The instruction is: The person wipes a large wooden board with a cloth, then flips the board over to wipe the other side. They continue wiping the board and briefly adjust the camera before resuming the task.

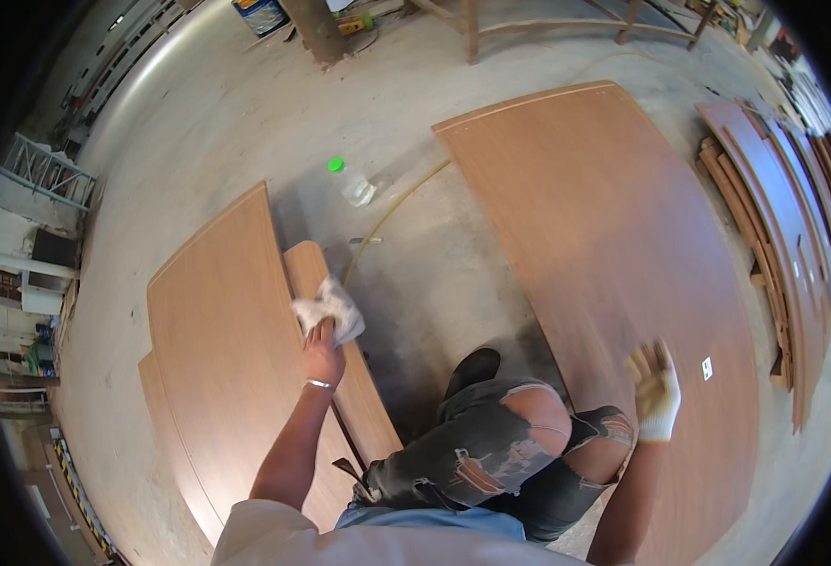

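Observation:
My bare left hand (323, 358) is closed on a crumpled white rag (334, 311), with a bracelet at its wrist. The rag lies over the narrow wooden strip (368, 406) along the inner edge of the left brown wooden panel (231, 330). On the right, my right hand (656, 391) wears a white knit work glove with a yellowish finger part. Its fingers are stretched out and slightly blurred, over the large right wooden panel (585, 217); I cannot tell whether they touch it. A small white label (707, 368) is on that panel beside the hand.
A clear bottle (353, 184) with a green cap is on the concrete floor between the panels, near a thin yellow hose (392, 209). Stacked boards (764, 236) lie at the far right. A wooden frame (547, 26) and a post (319, 30) are at the back.

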`<state>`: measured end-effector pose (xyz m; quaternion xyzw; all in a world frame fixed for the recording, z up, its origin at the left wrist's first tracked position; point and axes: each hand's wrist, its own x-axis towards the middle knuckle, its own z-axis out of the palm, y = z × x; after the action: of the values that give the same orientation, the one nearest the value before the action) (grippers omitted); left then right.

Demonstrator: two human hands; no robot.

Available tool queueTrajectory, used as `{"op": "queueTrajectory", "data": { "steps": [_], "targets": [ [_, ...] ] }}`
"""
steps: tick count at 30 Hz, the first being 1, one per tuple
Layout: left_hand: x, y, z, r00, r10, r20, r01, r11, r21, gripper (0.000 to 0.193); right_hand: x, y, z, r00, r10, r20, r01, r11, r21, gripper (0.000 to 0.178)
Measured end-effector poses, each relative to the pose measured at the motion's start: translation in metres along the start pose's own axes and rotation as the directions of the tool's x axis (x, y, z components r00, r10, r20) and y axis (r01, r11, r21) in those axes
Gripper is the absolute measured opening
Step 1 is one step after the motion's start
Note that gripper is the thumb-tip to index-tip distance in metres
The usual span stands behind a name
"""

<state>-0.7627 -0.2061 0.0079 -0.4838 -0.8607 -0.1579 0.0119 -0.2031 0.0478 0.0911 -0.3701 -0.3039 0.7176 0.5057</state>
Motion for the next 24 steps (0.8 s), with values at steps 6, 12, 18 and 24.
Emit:
{"op": "queueTrajectory", "data": {
  "steps": [6, 12, 18, 24],
  "targets": [
    [-0.028, 0.015, 0.012, 0.798, -0.173, 0.578, -0.019, 0.95, 0.311, 0.068, -0.232, 0.103, -0.21, 0.812, 0.154, -0.563, -0.258, 0.96, -0.108, 0.044],
    [0.06, 0.105, -0.011, 0.79, 0.018, 0.613, -0.198, 0.953, 0.228, 0.064, -0.314, 0.162, -0.226, 0.229, 0.416, -0.88, 0.16, 0.876, 0.456, 0.059],
    [0.169, 0.281, -0.017, 0.611, 0.632, 0.476, -0.596, 0.763, -0.248, 0.057, -0.262, 0.129, -0.275, 0.355, 0.19, -0.915, 0.578, 0.725, 0.374, 0.046],
    [0.166, 0.381, 0.044, 0.194, 0.731, 0.654, -0.959, 0.282, -0.03, 0.063, -0.264, 0.156, -0.238, 0.362, 0.07, -0.93, 0.651, 0.694, 0.306, 0.04]
  ]
}}
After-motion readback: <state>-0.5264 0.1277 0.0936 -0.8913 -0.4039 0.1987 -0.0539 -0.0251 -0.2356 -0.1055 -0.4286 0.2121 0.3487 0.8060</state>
